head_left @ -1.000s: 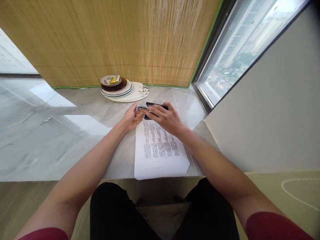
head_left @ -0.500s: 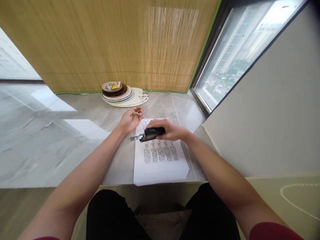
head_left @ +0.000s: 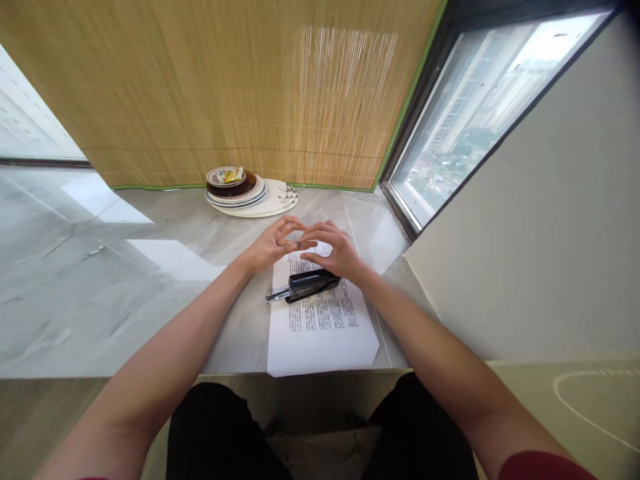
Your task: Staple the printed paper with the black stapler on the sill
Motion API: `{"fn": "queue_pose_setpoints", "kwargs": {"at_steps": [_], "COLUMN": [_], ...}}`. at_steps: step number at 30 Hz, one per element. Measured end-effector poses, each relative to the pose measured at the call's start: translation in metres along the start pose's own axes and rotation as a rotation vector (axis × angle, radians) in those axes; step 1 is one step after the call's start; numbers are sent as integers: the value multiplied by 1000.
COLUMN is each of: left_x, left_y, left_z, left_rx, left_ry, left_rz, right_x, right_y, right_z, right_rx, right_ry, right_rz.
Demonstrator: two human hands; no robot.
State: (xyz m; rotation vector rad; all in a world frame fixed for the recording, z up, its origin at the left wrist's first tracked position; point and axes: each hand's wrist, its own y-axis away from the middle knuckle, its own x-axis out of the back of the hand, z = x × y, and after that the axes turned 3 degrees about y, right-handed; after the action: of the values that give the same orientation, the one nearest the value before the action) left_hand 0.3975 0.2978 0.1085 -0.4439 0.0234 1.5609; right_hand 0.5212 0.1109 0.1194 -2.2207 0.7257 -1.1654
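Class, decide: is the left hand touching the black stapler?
Apart. The head view shows white paper between the left hand and the stapler.

The stapler (head_left: pixel 307 285) lies across the sheet of paper (head_left: pixel 323 333) on the ledge (head_left: pixel 200 220) before us. Just behind it our left hand (head_left: pixel 270 245) and right hand (head_left: pixel 335 252) meet at the fingertips. Farther back, a stack of plates (head_left: pixel 240 190) sits against the bamboo blind (head_left: pixel 225 93), the window (head_left: pixel 465 120) to its right.
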Motion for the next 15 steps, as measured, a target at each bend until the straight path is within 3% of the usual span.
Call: {"fn": "queue_pose_setpoints", "kwargs": {"at_steps": [5, 8, 10, 12, 14, 15], "left_x": [-3, 0, 7, 18, 31, 38], "left_y": [0, -2, -4, -5, -5, -4], "left_z": [-3, -3, -3, -3, -5, -7], "left_rx": [21, -38, -119, -191, -186, -148], "left_ry": [-63, -191, -393, -713, -1069, -1220], "left_rz": [-44, -4, 134, 361, 558, 598], "right_x": [-14, -13, -4, 12, 29, 37], "right_y": [-1, -2, -3, -2, 2, 4], "right_z": [-4, -6, 1, 18, 41, 53], "right_rx": [47, 68, 18, -113, -283, -366], "right_ry": [16, -1, 6, 79, 192, 233], "right_rz": [3, 55, 136, 247, 331, 349]}}
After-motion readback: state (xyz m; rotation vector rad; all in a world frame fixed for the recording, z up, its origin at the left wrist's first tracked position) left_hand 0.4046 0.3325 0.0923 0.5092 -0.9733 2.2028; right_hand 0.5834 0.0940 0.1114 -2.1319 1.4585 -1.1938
